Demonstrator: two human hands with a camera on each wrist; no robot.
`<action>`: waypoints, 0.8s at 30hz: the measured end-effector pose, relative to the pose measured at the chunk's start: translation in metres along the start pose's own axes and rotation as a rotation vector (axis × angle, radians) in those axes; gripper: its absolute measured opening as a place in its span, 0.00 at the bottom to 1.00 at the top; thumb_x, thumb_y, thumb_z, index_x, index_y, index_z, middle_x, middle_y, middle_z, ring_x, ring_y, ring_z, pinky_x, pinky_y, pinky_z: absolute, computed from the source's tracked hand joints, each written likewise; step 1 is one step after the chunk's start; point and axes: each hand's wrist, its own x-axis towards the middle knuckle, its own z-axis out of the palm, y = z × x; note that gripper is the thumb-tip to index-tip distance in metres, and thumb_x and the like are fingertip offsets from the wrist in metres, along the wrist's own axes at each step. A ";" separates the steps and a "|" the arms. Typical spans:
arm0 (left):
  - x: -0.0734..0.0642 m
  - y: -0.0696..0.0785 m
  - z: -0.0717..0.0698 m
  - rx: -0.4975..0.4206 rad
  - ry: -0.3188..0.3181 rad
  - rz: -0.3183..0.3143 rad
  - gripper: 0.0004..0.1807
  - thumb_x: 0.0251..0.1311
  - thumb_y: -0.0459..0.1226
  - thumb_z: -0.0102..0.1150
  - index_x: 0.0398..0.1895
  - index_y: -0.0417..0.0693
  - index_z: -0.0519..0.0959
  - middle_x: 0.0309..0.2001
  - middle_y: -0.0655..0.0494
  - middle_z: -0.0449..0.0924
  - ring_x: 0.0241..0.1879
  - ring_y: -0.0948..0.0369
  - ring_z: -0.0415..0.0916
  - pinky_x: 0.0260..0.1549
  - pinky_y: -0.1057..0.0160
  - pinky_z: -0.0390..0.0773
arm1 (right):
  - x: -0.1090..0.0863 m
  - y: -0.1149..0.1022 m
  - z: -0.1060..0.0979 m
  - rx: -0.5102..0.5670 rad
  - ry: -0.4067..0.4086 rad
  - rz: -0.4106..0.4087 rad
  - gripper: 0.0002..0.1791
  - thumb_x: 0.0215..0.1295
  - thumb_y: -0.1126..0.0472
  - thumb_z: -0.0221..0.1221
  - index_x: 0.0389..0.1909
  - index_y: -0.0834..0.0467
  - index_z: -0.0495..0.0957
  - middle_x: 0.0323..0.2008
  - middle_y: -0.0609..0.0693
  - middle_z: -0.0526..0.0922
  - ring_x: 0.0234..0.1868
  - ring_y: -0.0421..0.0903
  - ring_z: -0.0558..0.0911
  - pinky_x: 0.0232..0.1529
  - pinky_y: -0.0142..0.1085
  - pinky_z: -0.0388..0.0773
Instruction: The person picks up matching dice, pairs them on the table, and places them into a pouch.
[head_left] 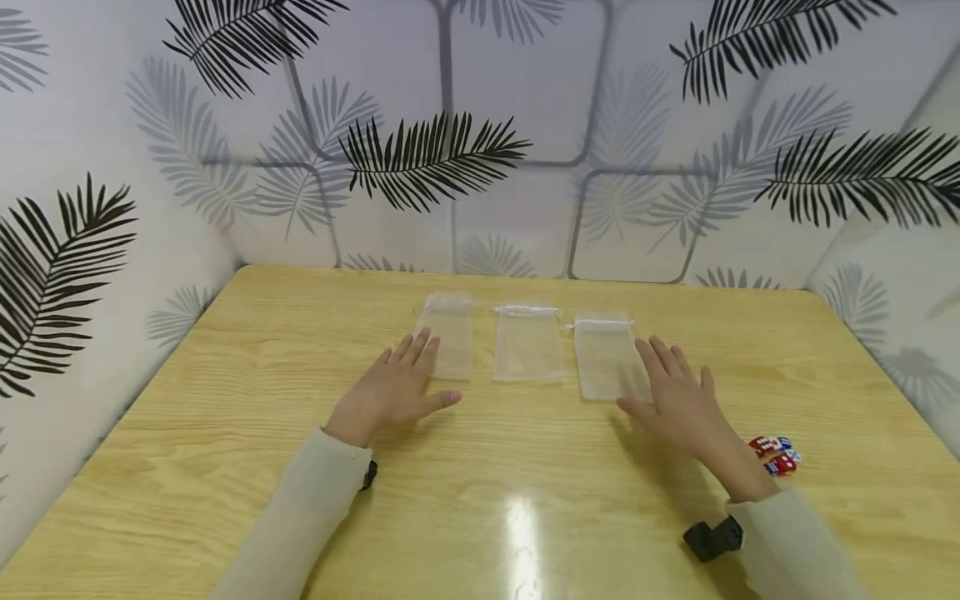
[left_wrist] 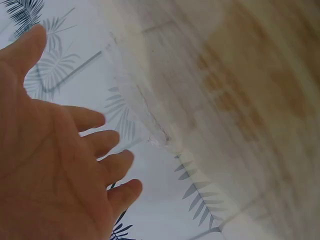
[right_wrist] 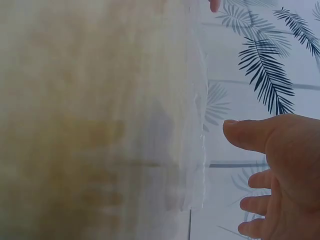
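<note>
Three sheer white drawstring pouches lie flat in a row on the wooden table [head_left: 480, 483]. My left hand [head_left: 393, 387], palm down with fingers spread, is over the lower left side of the left pouch [head_left: 452, 350]. Whether it touches the cloth cannot be told. Between the hands lies the middle pouch [head_left: 527, 348]. My right hand [head_left: 681, 408] is spread beside the right pouch [head_left: 602, 362], its fingers and thumb near that pouch's right edge. Both wrist views show the palms with nothing held, the left palm [left_wrist: 50, 165] and the right palm [right_wrist: 295, 175].
Several red and blue dice [head_left: 776, 455] sit in a small cluster on the table, beside my right wrist. Black cameras are strapped to both wrists, the right one [head_left: 714, 538] more visible. A leaf-patterned wall covering [head_left: 517, 217] rises behind the table's far edge.
</note>
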 end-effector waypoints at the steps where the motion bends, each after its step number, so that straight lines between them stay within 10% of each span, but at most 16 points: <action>1: -0.001 0.000 0.001 -0.003 -0.018 0.001 0.47 0.67 0.59 0.43 0.75 0.38 0.41 0.76 0.40 0.35 0.74 0.41 0.37 0.69 0.39 0.44 | -0.004 0.000 0.000 0.005 0.001 -0.006 0.44 0.66 0.49 0.57 0.73 0.64 0.46 0.71 0.70 0.49 0.70 0.73 0.48 0.58 0.76 0.42; 24: -0.005 -0.004 0.004 -0.066 -0.189 -0.058 0.44 0.66 0.56 0.49 0.75 0.40 0.48 0.75 0.39 0.40 0.74 0.44 0.40 0.69 0.42 0.52 | -0.094 0.031 -0.004 0.032 0.103 0.000 0.43 0.61 0.56 0.63 0.68 0.72 0.52 0.65 0.76 0.58 0.59 0.76 0.64 0.50 0.68 0.66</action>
